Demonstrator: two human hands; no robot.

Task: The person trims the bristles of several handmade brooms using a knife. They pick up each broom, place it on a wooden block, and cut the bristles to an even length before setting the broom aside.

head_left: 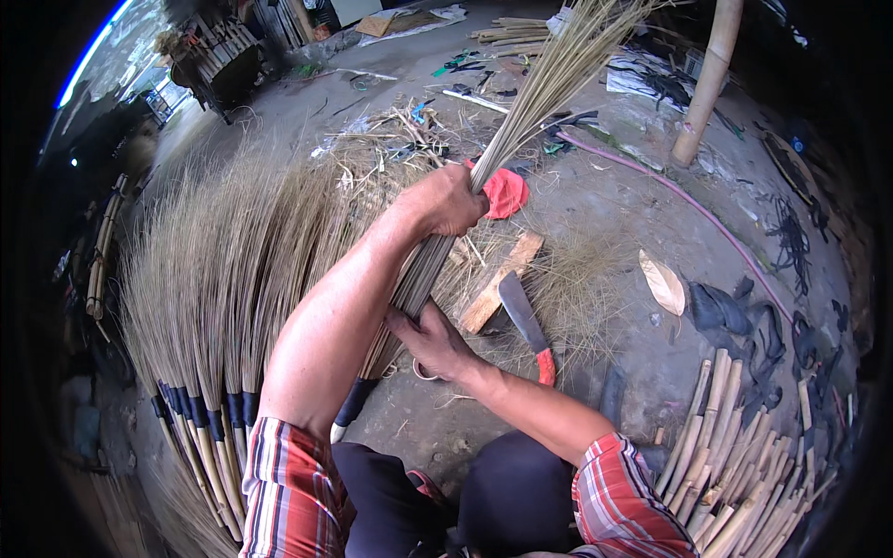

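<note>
A long bundle of thin, dry broom bristles slants across in front of me, fanning out at its far top. My left hand is wrapped round the upper middle of the bundle. Lower down, my right hand grips the same bundle, thumb against its side; part of its fingers is hidden behind the stalks. To the left, finished-looking brooms lie side by side, with dark bindings and pale bamboo handles. A machete with a red handle rests by a wooden block, right of my hands.
Bamboo handles are heaped at the lower right. Black rubber strips and a dry leaf lie above them. A red cloth sits beyond my left hand. A bamboo post and pink hose are farther off.
</note>
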